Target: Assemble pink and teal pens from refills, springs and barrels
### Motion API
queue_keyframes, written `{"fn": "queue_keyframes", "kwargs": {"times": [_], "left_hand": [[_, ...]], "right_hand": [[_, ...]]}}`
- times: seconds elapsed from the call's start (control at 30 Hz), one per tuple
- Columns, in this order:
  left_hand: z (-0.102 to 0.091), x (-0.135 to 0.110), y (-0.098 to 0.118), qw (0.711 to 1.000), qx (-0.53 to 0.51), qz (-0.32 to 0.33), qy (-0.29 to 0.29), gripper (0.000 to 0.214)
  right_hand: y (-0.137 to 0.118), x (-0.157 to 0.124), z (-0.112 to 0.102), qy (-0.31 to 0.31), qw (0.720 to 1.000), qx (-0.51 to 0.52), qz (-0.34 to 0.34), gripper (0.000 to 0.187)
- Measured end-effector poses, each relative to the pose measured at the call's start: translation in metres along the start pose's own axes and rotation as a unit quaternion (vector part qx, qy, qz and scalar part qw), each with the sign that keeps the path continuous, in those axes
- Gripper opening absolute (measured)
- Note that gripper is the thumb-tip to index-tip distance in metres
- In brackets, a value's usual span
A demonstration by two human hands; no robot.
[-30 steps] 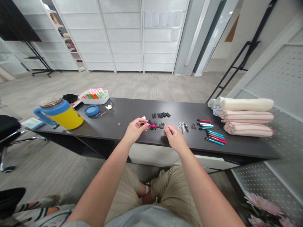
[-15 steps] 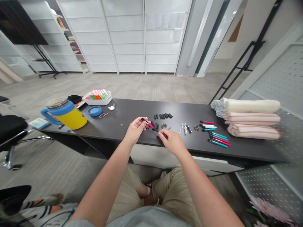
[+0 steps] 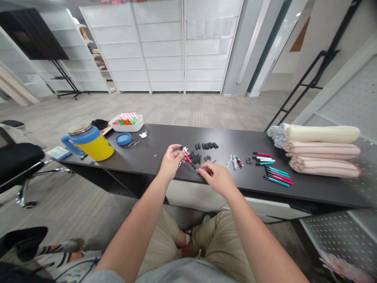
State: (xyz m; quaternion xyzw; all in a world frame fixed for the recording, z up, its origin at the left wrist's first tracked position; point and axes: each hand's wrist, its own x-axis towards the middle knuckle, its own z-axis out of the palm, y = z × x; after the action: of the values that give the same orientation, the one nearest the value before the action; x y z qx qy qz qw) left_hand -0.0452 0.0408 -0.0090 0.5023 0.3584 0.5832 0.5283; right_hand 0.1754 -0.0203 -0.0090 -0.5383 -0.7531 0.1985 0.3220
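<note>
My left hand (image 3: 171, 162) holds a red pen with a black lower part (image 3: 187, 158) over the near edge of the table, tilted down to the right. A small white piece shows by its fingertips. At the pen's lower end, my right hand (image 3: 216, 177) has thumb and fingers pinched together; what they hold, if anything, is too small to tell. Just beyond the hands lie short black tubes (image 3: 195, 158) in a row, with more black pieces (image 3: 210, 146) behind. Small dark parts (image 3: 207, 158) lie by the right hand.
Right of my hands lie white clip-like parts (image 3: 235, 162), small grey bits (image 3: 249, 160) and several red, white and teal pens (image 3: 278, 175). Rolled towels (image 3: 324, 151) stand at the right end. Leftward are a yellow mug (image 3: 97, 147), a blue lid (image 3: 123, 138) and a white tray (image 3: 132, 126).
The red pen now tilts more steeply, its lower end still at my right fingertips. The whole scene has shifted slightly to the right in view.
</note>
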Motion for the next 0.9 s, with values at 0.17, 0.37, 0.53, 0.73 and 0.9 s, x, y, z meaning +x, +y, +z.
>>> {"fn": "queue_keyframes", "kwargs": {"times": [0.17,0.37,0.53,0.73,0.9], "left_hand": [[0.0028,-0.0022,0.0022,1.000,0.003,-0.003,-0.008,0.052],[0.0012,-0.0016,0.0001,1.000,-0.014,-0.010,-0.013,0.054],[-0.0032,-0.0011,-0.0021,0.999,-0.014,-0.022,-0.042,0.040],[-0.0059,-0.0017,-0.0001,0.997,-0.043,-0.027,-0.066,0.036],[-0.0026,-0.0038,0.0039,0.997,-0.052,-0.019,-0.057,0.037]], "right_hand": [[-0.0005,-0.0014,-0.0032,-0.014,0.999,-0.013,-0.030,0.027],[0.0020,-0.0011,-0.0021,-0.026,0.999,-0.031,-0.035,0.025],[0.0054,-0.0006,-0.0022,-0.029,0.998,-0.028,-0.048,0.026],[0.0077,0.0003,-0.0069,-0.048,0.997,0.025,-0.054,0.026],[0.0048,0.0005,-0.0049,-0.031,0.999,0.014,-0.041,0.025]]}}
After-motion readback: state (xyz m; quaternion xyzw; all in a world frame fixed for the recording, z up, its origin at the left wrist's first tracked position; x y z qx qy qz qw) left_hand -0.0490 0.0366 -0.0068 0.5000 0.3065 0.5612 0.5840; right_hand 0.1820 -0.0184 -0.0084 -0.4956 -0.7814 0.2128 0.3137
